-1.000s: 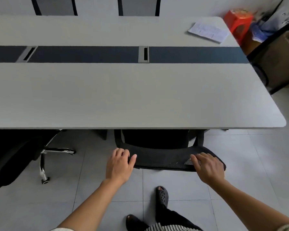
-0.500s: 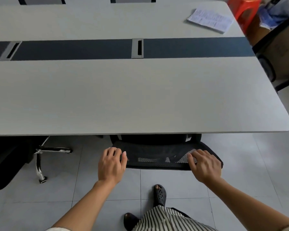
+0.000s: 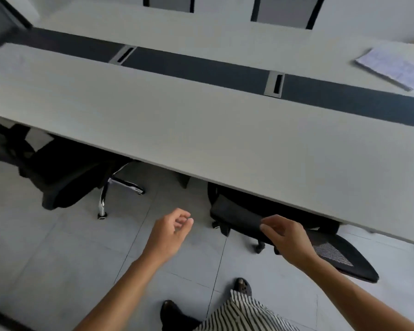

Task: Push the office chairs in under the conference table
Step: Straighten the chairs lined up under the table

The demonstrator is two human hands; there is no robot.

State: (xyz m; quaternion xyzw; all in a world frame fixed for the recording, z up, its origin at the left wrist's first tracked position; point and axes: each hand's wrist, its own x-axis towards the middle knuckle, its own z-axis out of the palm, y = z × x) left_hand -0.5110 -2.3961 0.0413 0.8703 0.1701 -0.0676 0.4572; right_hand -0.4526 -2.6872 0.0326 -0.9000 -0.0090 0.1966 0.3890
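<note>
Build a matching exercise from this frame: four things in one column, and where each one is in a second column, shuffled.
Things:
1. left hand
2. papers
3. mesh-backed chair
4. chrome-based chair

Places:
A. lying on the table top, far right
B. mostly under the near table edge, backrest showing
C. over the floor, holding nothing
D. further left, one shiny leg out on the tiles

Pairs: 1-C, 2-A, 3-B, 4-D

Left hand [image 3: 170, 231], right hand [image 3: 286, 236] loosely curled, empty; mesh chair [image 3: 339, 256] partly under table [image 3: 201, 130].
</note>
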